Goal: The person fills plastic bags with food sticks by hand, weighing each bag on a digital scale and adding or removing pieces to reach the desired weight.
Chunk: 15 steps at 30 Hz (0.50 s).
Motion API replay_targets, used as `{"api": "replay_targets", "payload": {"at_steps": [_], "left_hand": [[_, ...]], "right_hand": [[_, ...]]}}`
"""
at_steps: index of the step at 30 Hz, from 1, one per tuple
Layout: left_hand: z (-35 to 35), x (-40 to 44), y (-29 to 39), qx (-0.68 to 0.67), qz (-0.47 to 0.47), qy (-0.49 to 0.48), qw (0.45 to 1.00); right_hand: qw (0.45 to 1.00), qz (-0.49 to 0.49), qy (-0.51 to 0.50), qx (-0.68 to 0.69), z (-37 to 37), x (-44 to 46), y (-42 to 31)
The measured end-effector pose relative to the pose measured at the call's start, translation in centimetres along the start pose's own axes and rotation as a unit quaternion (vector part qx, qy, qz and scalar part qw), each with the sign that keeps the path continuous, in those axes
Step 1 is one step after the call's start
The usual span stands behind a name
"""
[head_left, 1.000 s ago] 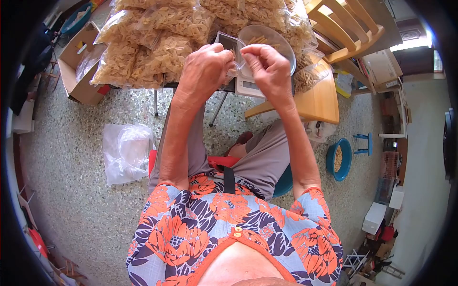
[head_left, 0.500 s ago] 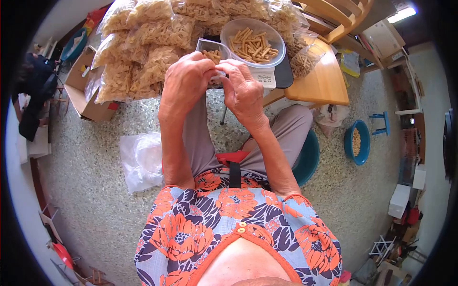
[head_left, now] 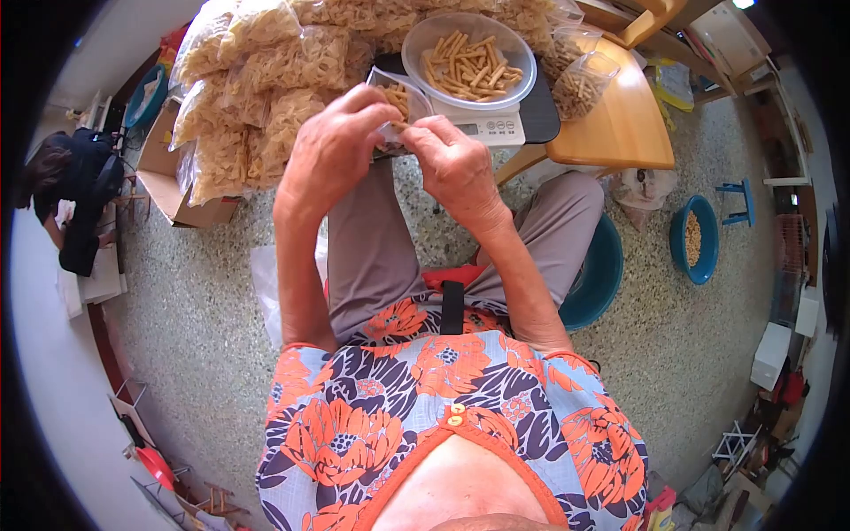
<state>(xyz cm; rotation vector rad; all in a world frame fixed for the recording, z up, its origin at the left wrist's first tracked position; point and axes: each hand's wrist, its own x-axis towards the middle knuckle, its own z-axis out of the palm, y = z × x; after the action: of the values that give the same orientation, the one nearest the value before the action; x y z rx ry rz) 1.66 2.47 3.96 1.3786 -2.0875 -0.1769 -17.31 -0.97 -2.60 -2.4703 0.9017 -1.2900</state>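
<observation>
A clear plastic bag [head_left: 420, 104] with short tan snack sticks in it stands in front of me at the table's near edge. My left hand [head_left: 341, 146] is closed on the bag's near left side, its fingertips partly hidden. At the bag's near rim my right hand [head_left: 456, 168] is pinched, and a small tan stick [head_left: 401, 126] shows at its fingertips. Just beyond, a translucent bowl [head_left: 529, 84] holds more sticks and rests on a white digital scale [head_left: 505, 129].
Filled clear bags of pale curly snacks [head_left: 279, 71] are piled at the back left, by a cardboard box [head_left: 173, 190]. A wooden chair [head_left: 611, 137] holds bagged sticks [head_left: 580, 88]. Teal basins [head_left: 602, 283] stand on the floor to the right. A person in dark clothes [head_left: 88, 177] is far left.
My hands have moved slightly apart, the left one shifting left. A small tan stick now shows between them, and more of the bag is visible. The whole view has shifted a little.
</observation>
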Motion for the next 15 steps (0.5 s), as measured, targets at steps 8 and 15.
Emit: {"api": "replay_targets", "payload": {"at_steps": [8,15], "left_hand": [[-2.0,2.8,-2.7,0.128,0.086,-0.067,0.986],[-3.1,2.5,-3.7,0.114,0.099,-0.095,0.984]], "right_hand": [[1.000,-0.018,0.002,0.017,-0.2,0.3,0.2],[0.999,-0.015,0.012,0.045,-0.6,0.4,0.2]]}}
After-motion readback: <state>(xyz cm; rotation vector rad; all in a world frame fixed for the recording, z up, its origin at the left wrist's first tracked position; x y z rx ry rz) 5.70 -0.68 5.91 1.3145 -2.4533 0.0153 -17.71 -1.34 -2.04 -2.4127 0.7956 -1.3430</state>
